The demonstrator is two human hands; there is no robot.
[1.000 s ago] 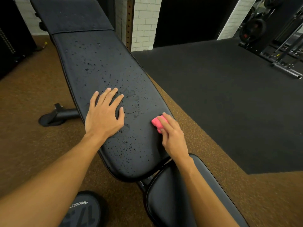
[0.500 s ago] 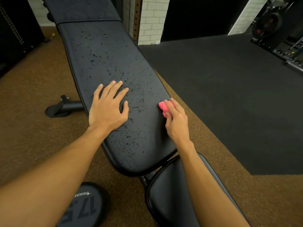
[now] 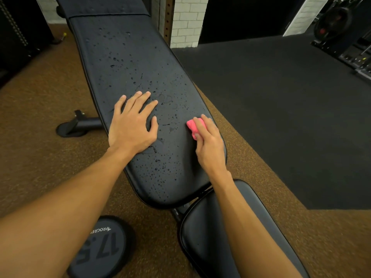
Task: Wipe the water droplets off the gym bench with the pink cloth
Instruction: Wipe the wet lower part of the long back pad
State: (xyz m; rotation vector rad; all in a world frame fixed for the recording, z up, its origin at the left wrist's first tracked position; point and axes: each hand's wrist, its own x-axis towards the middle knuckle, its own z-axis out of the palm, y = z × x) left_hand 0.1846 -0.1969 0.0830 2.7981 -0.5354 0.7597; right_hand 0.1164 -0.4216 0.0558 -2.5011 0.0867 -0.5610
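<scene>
The black gym bench backrest (image 3: 128, 63) runs from the upper left down to the middle, speckled with water droplets (image 3: 160, 167). My left hand (image 3: 133, 125) lies flat on the pad's left side with fingers spread. My right hand (image 3: 208, 145) holds the small bunched pink cloth (image 3: 191, 127) against the pad near its right edge, fingers curled over it. Most of the cloth is hidden under my fingers. A dry-looking strip lies along the pad's right edge below my right hand.
The bench seat pad (image 3: 216, 233) sits below the backrest. A black weight plate (image 3: 102, 247) lies on the brown floor at lower left. A bench foot (image 3: 78, 125) sticks out left. Black rubber matting (image 3: 281, 107) and a weight rack (image 3: 345, 31) lie to the right.
My right hand with the pink cloth has slid up along the pad's right edge. My left hand has stayed flat in place. The view has shifted slightly.
</scene>
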